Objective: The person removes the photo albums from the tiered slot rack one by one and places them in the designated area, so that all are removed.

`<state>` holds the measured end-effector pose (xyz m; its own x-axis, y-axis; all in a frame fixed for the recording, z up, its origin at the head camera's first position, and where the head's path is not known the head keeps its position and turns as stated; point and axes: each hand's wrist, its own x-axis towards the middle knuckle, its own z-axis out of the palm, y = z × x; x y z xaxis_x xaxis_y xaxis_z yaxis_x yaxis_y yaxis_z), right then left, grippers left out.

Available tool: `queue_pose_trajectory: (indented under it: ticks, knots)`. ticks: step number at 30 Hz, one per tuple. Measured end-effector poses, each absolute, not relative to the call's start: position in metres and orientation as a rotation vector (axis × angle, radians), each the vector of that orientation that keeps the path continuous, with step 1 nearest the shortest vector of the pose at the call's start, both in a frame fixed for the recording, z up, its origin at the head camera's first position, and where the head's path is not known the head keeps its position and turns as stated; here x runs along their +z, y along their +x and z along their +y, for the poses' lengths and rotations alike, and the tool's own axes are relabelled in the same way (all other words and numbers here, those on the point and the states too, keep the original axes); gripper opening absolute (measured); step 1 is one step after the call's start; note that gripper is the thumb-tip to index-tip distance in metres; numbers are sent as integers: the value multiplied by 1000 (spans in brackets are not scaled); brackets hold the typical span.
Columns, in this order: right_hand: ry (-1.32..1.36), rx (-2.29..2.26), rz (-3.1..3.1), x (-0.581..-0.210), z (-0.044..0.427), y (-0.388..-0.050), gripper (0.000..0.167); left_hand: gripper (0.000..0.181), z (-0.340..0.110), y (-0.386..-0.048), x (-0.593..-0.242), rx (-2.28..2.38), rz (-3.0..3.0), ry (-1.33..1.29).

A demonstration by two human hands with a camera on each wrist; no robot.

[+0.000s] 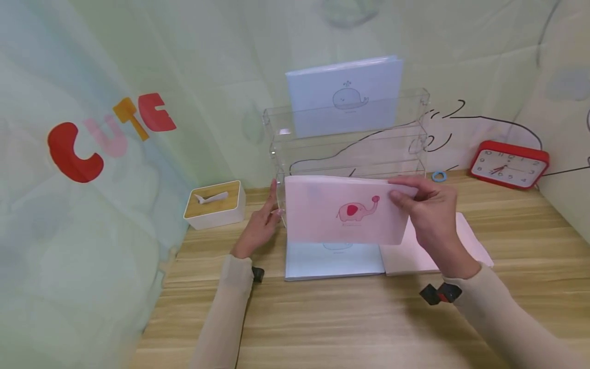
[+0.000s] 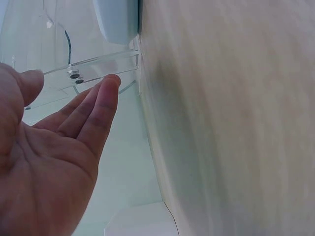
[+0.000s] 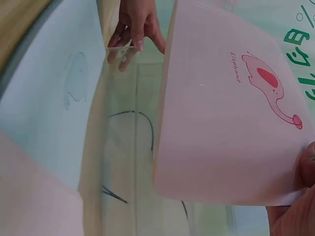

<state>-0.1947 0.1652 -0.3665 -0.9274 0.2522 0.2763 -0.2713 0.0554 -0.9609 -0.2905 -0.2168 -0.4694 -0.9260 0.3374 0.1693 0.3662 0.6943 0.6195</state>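
My right hand (image 1: 433, 210) pinches the right end of a pink notebook (image 1: 313, 210) with a red elephant on its cover. The notebook is held up in front of a clear acrylic rack (image 1: 345, 148), covering its lower part. My left hand (image 1: 260, 228) is at the rack's left side; in the left wrist view its fingers (image 2: 101, 113) are nearly straight against the clear panel, thumb apart. A blue whale notebook (image 1: 304, 102) stands in the rack's top tier. Below the held notebook, another blue notebook (image 1: 334, 266) and a pink one (image 1: 470, 246) lie on the table.
A white tissue box (image 1: 216, 218) with a wooden lid stands left of the rack on the wooden table (image 1: 322, 323). To the right are a blue ring (image 1: 439, 177) and a red clock (image 1: 509, 164). A printed curtain (image 1: 207, 77) hangs behind, with letters on its left part.
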Motion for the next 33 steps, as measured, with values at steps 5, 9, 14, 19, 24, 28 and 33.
queue_pose_trajectory:
  ticks: [5, 9, 14, 19, 24, 28, 33]
  knots:
    - [-30, 1965, -2017, -378, 163, -189, 22, 86, -218, -291, -470, -1056, -2835, -615]
    - [-76, 1948, -2085, -386, 161, -185, 23, 85, -218, -290, -470, -1045, -2832, -622]
    - [-128, 1923, -2163, -394, 159, -178, 24, 83, -218, -290, -470, -1025, -2829, -629]
    - [-152, 1976, -2203, -401, 157, -170, 22, 83, -219, -292, -473, -1016, -2796, -651]
    - [-184, 2036, -2241, -407, 154, -163, 22, 84, -219, -292, -475, -1040, -2764, -668]
    - [-189, 2019, -2291, -412, 151, -159, 24, 84, -219, -293, -474, -1042, -2772, -670]
    - [-209, 2009, -2366, -419, 149, -154, 27, 84, -220, -293, -474, -1018, -2786, -674]
